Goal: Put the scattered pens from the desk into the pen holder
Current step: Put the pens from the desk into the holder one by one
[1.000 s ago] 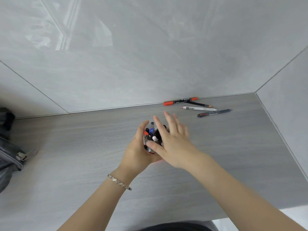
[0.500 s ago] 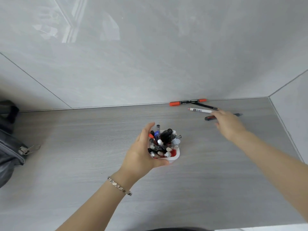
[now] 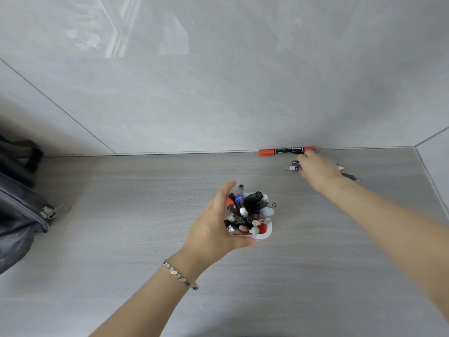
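Matt woodgrain desk (image 3: 121, 239), glossy wall (image 3: 218, 81)

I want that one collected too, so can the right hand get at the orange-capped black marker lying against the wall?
Probably yes: the right hand has fingertips beside the orange-capped black marker, nothing between.

The right hand (image 3: 318, 172) covers the middles of the pens (image 3: 293, 165) lying by the wall; its grip is hidden. A bag (image 3: 17, 203) runs off the left edge.
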A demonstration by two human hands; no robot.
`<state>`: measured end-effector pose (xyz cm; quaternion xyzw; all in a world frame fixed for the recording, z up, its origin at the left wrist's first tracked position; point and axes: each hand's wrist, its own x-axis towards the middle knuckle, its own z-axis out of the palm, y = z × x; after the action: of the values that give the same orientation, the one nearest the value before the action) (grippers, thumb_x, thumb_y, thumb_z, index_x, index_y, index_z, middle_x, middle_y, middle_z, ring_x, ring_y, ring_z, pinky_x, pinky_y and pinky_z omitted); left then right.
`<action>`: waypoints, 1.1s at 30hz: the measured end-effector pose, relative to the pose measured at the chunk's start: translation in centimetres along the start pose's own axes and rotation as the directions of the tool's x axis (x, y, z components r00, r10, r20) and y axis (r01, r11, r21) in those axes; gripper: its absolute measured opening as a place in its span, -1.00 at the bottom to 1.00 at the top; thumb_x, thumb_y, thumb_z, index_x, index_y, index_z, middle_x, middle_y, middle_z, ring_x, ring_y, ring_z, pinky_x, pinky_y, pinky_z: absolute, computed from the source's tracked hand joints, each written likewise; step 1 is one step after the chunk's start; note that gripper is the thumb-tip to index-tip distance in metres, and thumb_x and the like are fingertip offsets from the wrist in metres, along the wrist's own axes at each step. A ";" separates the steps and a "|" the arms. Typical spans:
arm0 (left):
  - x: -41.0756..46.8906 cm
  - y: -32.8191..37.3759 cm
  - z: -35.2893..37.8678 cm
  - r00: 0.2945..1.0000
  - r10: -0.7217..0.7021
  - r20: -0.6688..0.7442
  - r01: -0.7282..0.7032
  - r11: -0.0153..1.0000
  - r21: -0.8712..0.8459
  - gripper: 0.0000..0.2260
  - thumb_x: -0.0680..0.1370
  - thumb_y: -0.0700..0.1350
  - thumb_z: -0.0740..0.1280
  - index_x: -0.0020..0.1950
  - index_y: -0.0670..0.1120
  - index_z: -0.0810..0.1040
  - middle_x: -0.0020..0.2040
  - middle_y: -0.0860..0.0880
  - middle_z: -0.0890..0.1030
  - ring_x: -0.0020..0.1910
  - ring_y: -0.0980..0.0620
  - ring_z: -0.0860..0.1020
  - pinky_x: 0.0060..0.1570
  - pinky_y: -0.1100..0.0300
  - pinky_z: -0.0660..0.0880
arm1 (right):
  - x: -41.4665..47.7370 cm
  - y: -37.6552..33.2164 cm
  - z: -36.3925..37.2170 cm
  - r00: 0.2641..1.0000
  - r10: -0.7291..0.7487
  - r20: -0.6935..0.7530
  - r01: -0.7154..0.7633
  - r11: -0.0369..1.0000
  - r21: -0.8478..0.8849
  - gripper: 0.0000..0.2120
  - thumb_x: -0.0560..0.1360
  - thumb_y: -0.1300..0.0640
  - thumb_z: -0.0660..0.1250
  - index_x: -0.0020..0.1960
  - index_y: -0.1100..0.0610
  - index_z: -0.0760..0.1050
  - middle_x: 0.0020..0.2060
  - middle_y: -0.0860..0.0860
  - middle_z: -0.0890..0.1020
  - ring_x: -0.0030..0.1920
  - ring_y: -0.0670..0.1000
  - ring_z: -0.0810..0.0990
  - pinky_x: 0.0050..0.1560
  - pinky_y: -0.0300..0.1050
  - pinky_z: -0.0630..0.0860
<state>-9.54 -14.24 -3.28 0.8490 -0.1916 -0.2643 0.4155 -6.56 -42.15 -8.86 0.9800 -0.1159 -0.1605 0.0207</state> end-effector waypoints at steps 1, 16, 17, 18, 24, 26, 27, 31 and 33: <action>-0.1 0.1 0.1 1.000 0.005 0.002 -0.005 1.000 0.018 0.00 0.15 0.02 0.59 0.39 0.22 0.02 0.26 0.11 0.45 0.18 0.10 0.48 0.13 0.20 0.45 | -0.4 0.1 0.2 1.000 0.000 0.003 0.000 1.000 -0.024 -0.77 0.55 0.26 0.21 0.19 0.26 0.42 0.14 0.20 0.45 0.10 0.22 0.53 -0.07 0.06 0.50; 0.2 0.7 0.8 0.975 0.165 -0.149 -0.163 0.986 0.030 -0.54 0.43 -0.04 0.40 0.30 0.07 0.37 0.30 0.22 0.28 0.11 0.65 0.20 -0.03 0.75 0.16 | -18.2 -4.6 -7.9 0.869 0.344 -0.357 0.288 0.237 0.928 -0.83 0.38 0.16 0.36 -0.18 -0.07 0.42 -0.41 -0.37 0.61 -0.40 -0.13 0.42 -0.36 -0.47 0.37; 0.1 0.7 0.9 0.974 0.167 -0.151 -0.163 0.986 0.036 -0.54 0.44 -0.03 0.39 0.31 0.08 0.36 0.30 0.23 0.27 0.10 0.66 0.20 -0.05 0.76 0.16 | -18.6 -5.2 -7.5 0.861 0.346 -0.372 0.339 0.154 0.928 -0.82 0.33 0.07 0.34 -0.16 -0.19 0.43 -0.34 -0.33 0.63 -0.37 -0.14 0.48 -0.32 -0.42 0.42; 0.1 0.7 0.8 0.975 0.167 -0.149 -0.162 0.986 0.045 -0.53 0.45 -0.02 0.38 0.32 0.09 0.34 0.31 0.24 0.25 0.09 0.66 0.19 -0.06 0.77 0.15 | -18.8 -5.7 -7.0 0.854 0.342 -0.392 0.385 0.090 0.918 -0.76 0.29 0.02 0.32 -0.13 -0.30 0.43 -0.29 -0.28 0.63 -0.32 -0.15 0.53 -0.28 -0.35 0.47; 0.0 1.0 0.6 0.973 0.184 -0.141 -0.176 0.982 0.070 -0.53 0.47 0.00 0.35 0.34 0.11 0.30 0.30 0.27 0.23 0.12 0.61 0.20 -0.11 0.77 0.18 | -17.2 -8.7 -4.8 0.846 0.195 -0.497 0.407 0.367 0.836 -0.56 0.37 0.18 0.34 0.02 -0.32 0.37 -0.15 -0.30 0.58 -0.15 -0.41 0.52 -0.13 -0.59 0.41; -0.1 1.0 0.5 0.971 0.190 -0.143 -0.183 0.981 0.066 -0.53 0.47 0.00 0.34 0.35 0.11 0.30 0.31 0.25 0.23 0.15 0.50 0.21 -0.10 0.76 0.20 | -16.5 -9.2 -4.0 0.848 0.119 -0.517 0.400 0.496 0.771 -0.64 0.41 0.11 0.30 0.07 -0.26 0.32 -0.07 -0.40 0.51 -0.08 -0.52 0.45 -0.05 -0.65 0.36; -0.1 1.0 0.5 0.970 0.197 -0.141 -0.190 0.980 0.062 -0.54 0.48 -0.01 0.33 0.35 0.11 0.29 0.31 0.25 0.22 0.16 0.49 0.21 -0.09 0.76 0.19 | -16.2 -9.3 -3.7 0.853 0.111 -0.511 0.392 0.510 0.765 -0.66 0.42 0.10 0.30 0.10 -0.24 0.34 -0.04 -0.36 0.50 -0.05 -0.52 0.45 -0.03 -0.67 0.33; -0.1 0.7 0.5 0.967 0.213 -0.137 -0.216 0.976 -0.004 -0.56 0.51 -0.04 0.30 0.36 0.10 0.28 0.38 0.22 0.20 0.16 0.64 0.15 0.01 0.76 0.12 | -15.9 -9.9 -2.6 0.819 0.188 -0.543 0.373 0.544 0.751 -0.58 0.38 0.24 0.35 0.16 -0.06 0.35 0.11 -0.13 0.48 0.03 -0.14 0.51 -0.03 -0.75 0.25; -0.4 0.4 0.3 0.967 0.217 -0.137 -0.228 0.971 -0.069 -0.57 0.52 -0.08 0.29 0.36 0.12 0.28 0.43 0.18 0.19 0.26 0.58 0.13 0.11 0.71 0.11 | -16.2 -10.2 -2.5 0.798 0.182 -0.575 0.388 0.575 0.720 -0.64 0.38 0.19 0.35 0.13 -0.04 0.37 0.11 -0.11 0.43 -0.01 -0.12 0.51 -0.07 -0.75 0.25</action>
<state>-10.08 -14.48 -3.02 0.8191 -0.2471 -0.1687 0.4894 -18.44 -28.46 -2.25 0.8808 -0.1025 0.2240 -0.4044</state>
